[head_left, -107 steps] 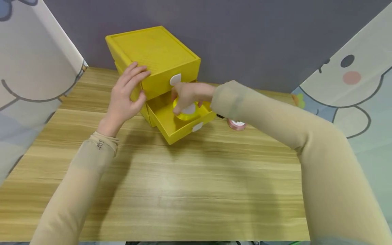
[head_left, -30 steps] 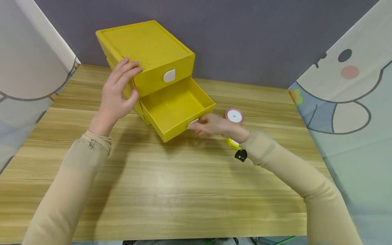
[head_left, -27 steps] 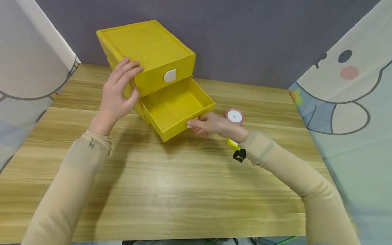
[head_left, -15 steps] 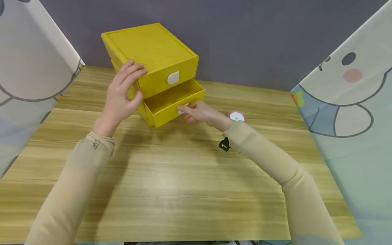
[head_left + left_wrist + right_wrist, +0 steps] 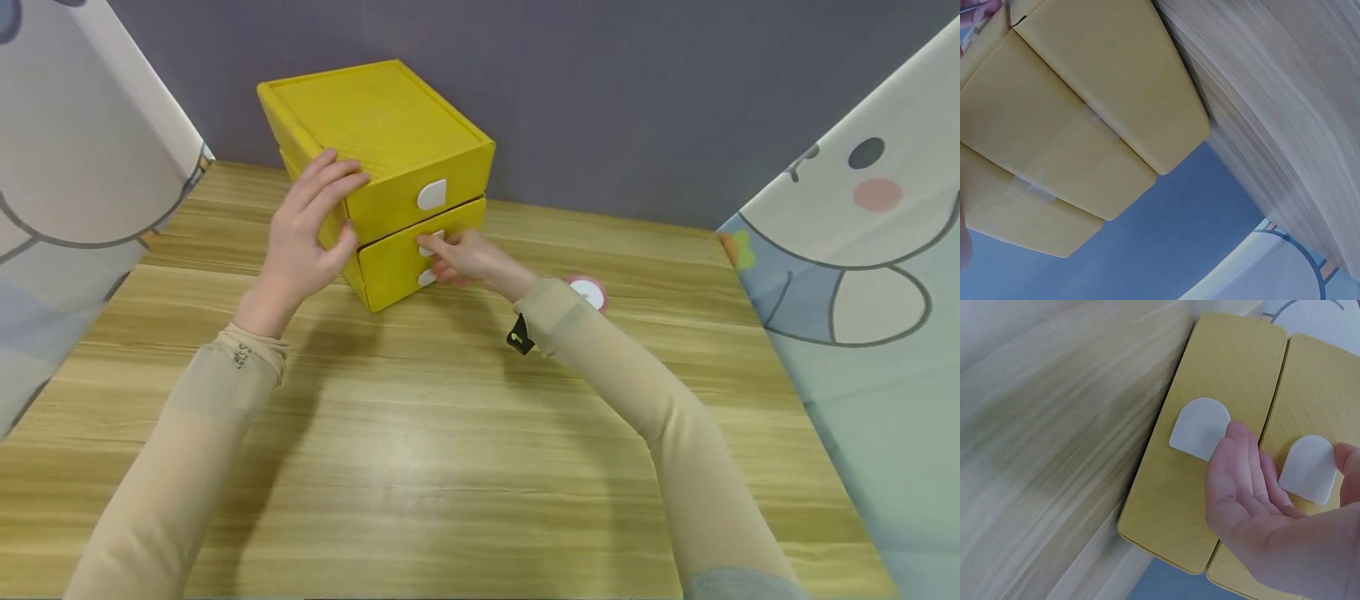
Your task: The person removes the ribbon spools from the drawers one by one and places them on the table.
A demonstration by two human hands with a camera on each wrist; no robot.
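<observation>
Two hands on the yellow drawer box (image 5: pixel 375 125), which sits at the back of the wooden surface (image 5: pixel 450 467). Left hand (image 5: pixel 311 229) rests on the box's top left corner, fingers straight and spread, thumb on the side; grip holds nothing. Right hand (image 5: pixel 465 258) is at the drawer fronts, straight fingers (image 5: pixel 1244 469) touching the middle drawer (image 5: pixel 450 229) by its white pull tab (image 5: pixel 1199 428); grip relaxed, holding nothing. Drawers sit flush. Pink tape roll (image 5: pixel 588 293) lies on the surface just behind the right sleeve (image 5: pixel 615 375).
</observation>
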